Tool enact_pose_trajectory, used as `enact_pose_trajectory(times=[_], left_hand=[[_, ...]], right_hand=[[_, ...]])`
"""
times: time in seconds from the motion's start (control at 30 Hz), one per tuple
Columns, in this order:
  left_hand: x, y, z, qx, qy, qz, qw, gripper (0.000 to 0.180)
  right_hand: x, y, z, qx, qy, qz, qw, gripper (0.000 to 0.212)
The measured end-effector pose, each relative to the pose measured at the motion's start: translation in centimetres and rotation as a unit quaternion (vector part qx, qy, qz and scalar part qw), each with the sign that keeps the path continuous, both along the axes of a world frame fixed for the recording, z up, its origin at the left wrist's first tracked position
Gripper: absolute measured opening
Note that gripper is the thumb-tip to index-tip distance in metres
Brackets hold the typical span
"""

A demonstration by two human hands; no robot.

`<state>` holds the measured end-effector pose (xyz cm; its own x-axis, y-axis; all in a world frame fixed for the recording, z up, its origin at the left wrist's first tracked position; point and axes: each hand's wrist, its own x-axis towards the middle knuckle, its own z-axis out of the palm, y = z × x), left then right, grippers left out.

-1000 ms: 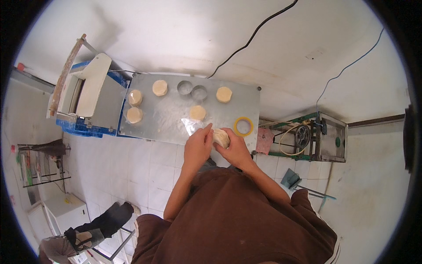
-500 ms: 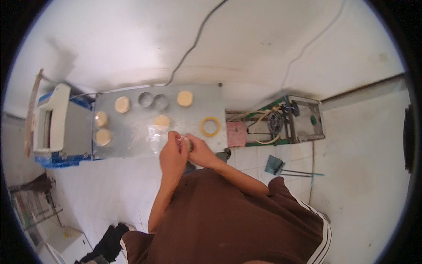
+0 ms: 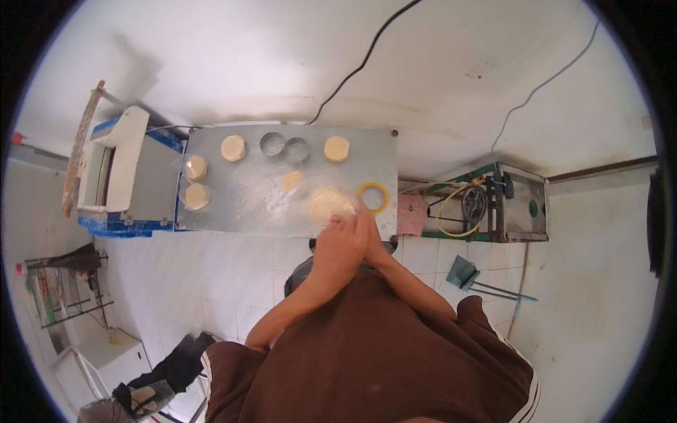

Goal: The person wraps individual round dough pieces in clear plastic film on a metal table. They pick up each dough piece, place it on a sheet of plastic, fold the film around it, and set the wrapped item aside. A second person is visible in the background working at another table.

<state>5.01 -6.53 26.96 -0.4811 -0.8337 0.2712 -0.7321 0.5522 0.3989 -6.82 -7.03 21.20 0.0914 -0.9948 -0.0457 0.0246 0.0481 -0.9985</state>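
Near the front edge of the metal table (image 3: 240,201), a pale round stack (image 3: 328,204), wrapped in what looks like clear plastic, lies just ahead of my hands. My left hand (image 3: 341,241) is closed, its fingers pinching the near edge of the plastic. Pressed beside it, my right hand (image 3: 370,238) also closes on the gathered plastic. The fingertips overlap and blur somewhat. To the right of the stack lies a yellow tape roll (image 3: 374,198). Just beyond it sits a smaller pale round piece (image 3: 292,181).
Several pale round stacks, one at the back (image 3: 336,149), stand around the tabletop. Two metal ring cutters (image 3: 284,147) lie at the back. A white-and-blue machine (image 3: 130,173) adjoins the left end. Rightward is a metal frame with a wheel (image 3: 474,204); a dustpan (image 3: 462,272) is on the floor.
My view has shifted left, so the table appears further right. My hands have lowered and drawn together at the plastic, and the wrapped round stack now shows ahead of them.
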Motion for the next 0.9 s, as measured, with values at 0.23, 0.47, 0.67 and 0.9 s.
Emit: enact_pose_trajectory(times=[0.23, 0.47, 0.67, 0.9], left_hand=[[-0.5, -0.2, 1.8, -0.045, 0.010, 0.008, 0.999, 0.018], [0.1, -0.5, 2.2, -0.045, 0.108, 0.093, 0.989, 0.015], [0.2, -0.4, 2.0, -0.070, 0.104, -0.016, 0.992, 0.012], [2.5, -3.1, 3.4, -0.096, 0.287, 0.172, 0.937, 0.027]], right_hand=[[1.1, -0.6, 2.1, -0.045, 0.011, -0.067, 0.997, 0.060], [0.9, -1.4, 1.6, -0.076, -0.027, -0.045, 0.996, 0.052], [1.6, -1.7, 1.5, -0.041, -0.024, -0.052, 0.998, 0.053], [0.9, -2.4, 2.2, -0.017, -0.089, -0.070, 0.993, 0.052]])
